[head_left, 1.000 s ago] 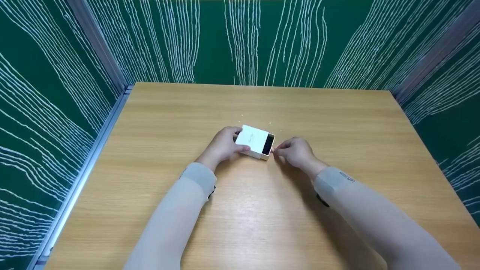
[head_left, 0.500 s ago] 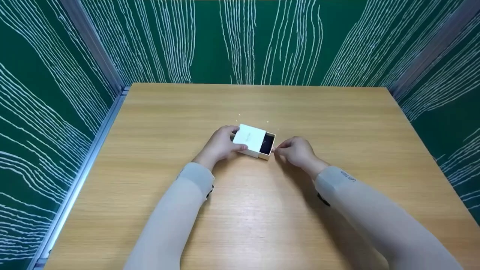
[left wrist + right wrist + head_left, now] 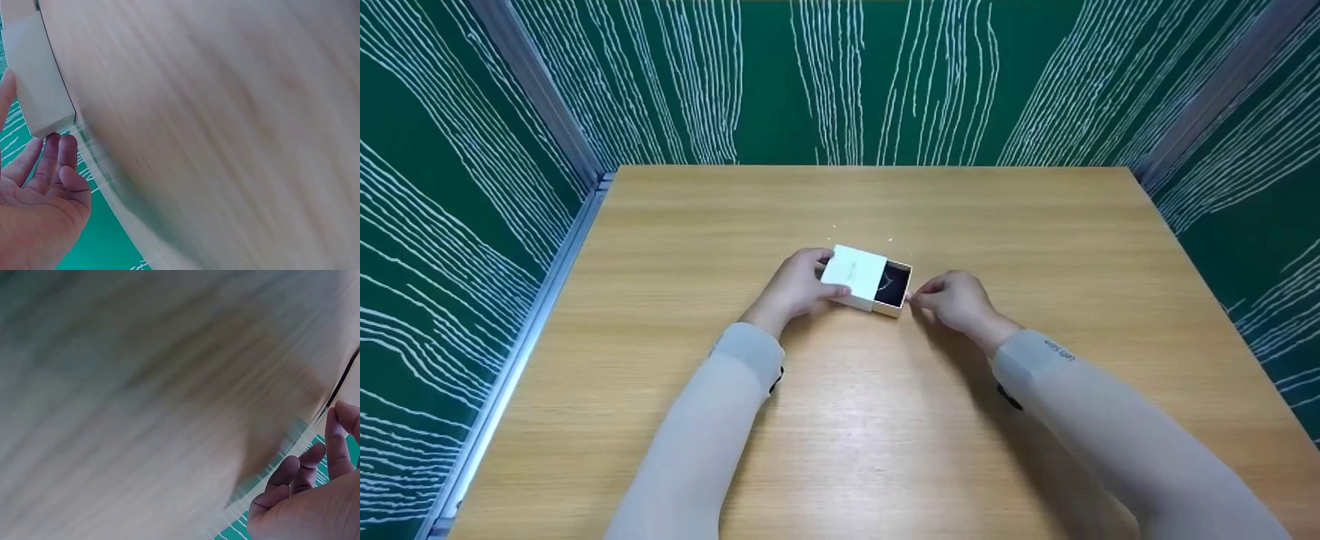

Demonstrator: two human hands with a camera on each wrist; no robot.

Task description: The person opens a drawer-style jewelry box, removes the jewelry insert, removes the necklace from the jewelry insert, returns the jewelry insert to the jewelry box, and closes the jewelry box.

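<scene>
- The small box sat on the table (image 3: 840,420), a little past its middle, between the two hands. Its white cover (image 3: 853,268) lay toward the left hand (image 3: 787,291), and the drawer (image 3: 888,309) stood partly out toward the right hand (image 3: 958,304).
- The left hand was clamped on the cover, thumb along the near side and fingers around the far side and end.
- The right hand had thumb and forefinger pinched together at the drawer's outer end; whether on a tab or on the lip itself was too small to tell. The other fingers were bent and clear of the box.
- A thin chain (image 3: 886,283) showed on the dark lining (image 3: 897,283), part of it perhaps hidden under the cover.
- If the chain stood proud of the lining, the cover's edge could snag it during sliding.
- A sharp tug might free the drawer all at once, tipping it and spilling the chain, since the right hand had only a fingertip hold at one end.
- That hold could also slip, or tear a tab if there was one.
- Too hard a squeeze from the left hand could bind the cover against the drawer; too loose, and the whole box might skid along.
</scene>
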